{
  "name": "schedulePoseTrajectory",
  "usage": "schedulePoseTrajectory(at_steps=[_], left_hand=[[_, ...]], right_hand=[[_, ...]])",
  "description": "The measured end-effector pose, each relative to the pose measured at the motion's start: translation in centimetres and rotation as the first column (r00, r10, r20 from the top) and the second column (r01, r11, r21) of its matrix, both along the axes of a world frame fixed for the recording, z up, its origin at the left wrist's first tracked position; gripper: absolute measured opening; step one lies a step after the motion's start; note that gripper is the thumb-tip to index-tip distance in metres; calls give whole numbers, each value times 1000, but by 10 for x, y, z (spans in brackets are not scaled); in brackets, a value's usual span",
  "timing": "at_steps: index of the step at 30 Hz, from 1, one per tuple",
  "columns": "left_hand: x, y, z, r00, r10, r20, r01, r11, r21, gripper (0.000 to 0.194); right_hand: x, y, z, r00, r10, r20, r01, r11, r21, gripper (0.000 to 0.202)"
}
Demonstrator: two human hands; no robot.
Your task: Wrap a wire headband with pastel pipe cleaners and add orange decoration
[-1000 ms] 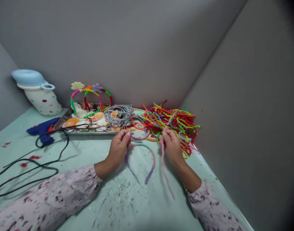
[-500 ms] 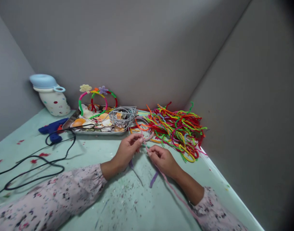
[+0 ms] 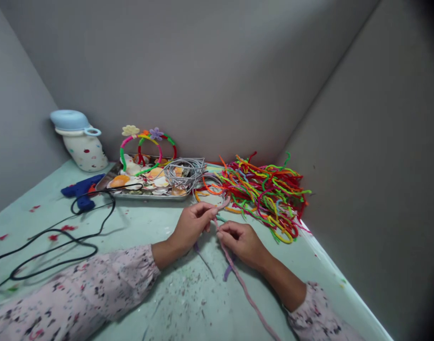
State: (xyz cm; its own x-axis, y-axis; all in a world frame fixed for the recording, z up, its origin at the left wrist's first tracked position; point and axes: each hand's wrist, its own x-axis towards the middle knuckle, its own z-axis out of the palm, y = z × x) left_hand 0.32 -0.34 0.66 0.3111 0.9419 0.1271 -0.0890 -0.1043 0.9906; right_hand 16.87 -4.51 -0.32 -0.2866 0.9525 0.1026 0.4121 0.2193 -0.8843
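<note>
A long pink pipe cleaner (image 3: pixel 248 294) runs from between my fingers down toward the near side of the table. My left hand (image 3: pixel 192 223) pinches its upper end. Just to the right and slightly lower, my right hand (image 3: pixel 243 241) is closed on the same strand, with a short stretch showing between the two hands. A bit of teal pipe cleaner (image 3: pixel 221 219) shows behind my fingertips. On the table below lie a purple pipe cleaner piece (image 3: pixel 227 273) and a thin strand with a purple end (image 3: pixel 204 263), both partly covered by my hands.
A metal tray (image 3: pixel 156 196) holds shells, a coil of grey wire (image 3: pixel 184 171) and flowered hoops (image 3: pixel 141 136). To its right spreads a pile of colourful pipe cleaners (image 3: pixel 266 189). A blue glue gun (image 3: pixel 82 186) with a looping black cord (image 3: pixel 92 253) and a white bottle (image 3: pixel 85 149) stand left.
The free length of the pink pipe cleaner has swung left, away from my right forearm. My hands stay close together, still pinching it. The view has shifted slightly.
</note>
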Motion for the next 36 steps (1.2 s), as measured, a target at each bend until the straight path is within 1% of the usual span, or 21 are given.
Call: schedulePoseTrajectory(at_steps=[4,7,10,13,17,22,26,30,36], left_hand=[[0,0,0,1000,7,21,-7,1000,-27,28],[-1,2,0,1000,27,15,-27,1000,-4,26],[-2,3,-2,999,43,-14,-43,999,19,29],[-3,4,-3,998,37,-59,-35,999,35,32],[-3,4,-5,993,52,-110,-44,997,69,31],[-3,5,-6,988,95,-123,-85,993,85,30],[-4,3,-3,987,64,-145,-48,993,111,32],[-5,1,-1,981,66,-182,-39,988,149,29],[-4,-1,1,977,54,-207,-23,989,146,27]], right_hand=[[-1,0,2,1000,-7,-30,7,1000,20,21],[3,0,2,996,-14,-89,11,999,-31,21],[7,1,0,986,7,-166,-22,996,-90,23],[10,1,-2,977,27,-210,-48,994,-98,23],[10,1,-1,975,41,-218,-60,995,-81,23],[10,-1,-1,976,51,-212,-69,995,-77,23],[11,-1,-3,975,52,-217,-73,993,-88,22],[11,-1,-1,973,63,-222,-86,992,-95,23],[9,-3,0,973,71,-220,-100,987,-125,22]])
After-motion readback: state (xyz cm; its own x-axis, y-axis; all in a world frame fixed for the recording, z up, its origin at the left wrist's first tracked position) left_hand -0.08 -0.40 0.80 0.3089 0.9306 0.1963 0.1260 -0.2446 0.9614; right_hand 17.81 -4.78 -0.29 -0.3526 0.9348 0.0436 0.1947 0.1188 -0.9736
